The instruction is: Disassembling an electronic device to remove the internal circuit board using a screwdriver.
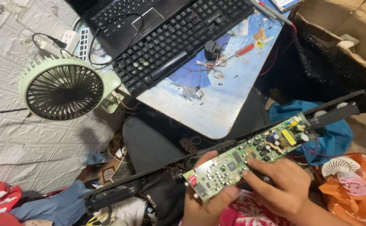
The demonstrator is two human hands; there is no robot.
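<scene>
A long green circuit board point(250, 157) with several small parts and a yellow transformer lies slanted over a long black plastic housing point(216, 152). My left hand point(206, 201) grips the board's lower left end, thumb on top. My right hand point(281, 186) rests on the board's middle edge, fingers pressing its near side. Red and blue wires trail from the board's right end.
A small table point(216, 100) holds a black keyboard point(179, 39), a laptop point(124, 19), scissors point(212, 67) and a red screwdriver point(241, 51). A green desk fan point(63, 88) stands left. Blue cloth point(329, 134), an orange bag point(354, 188) and a cardboard box point(346, 25) lie right.
</scene>
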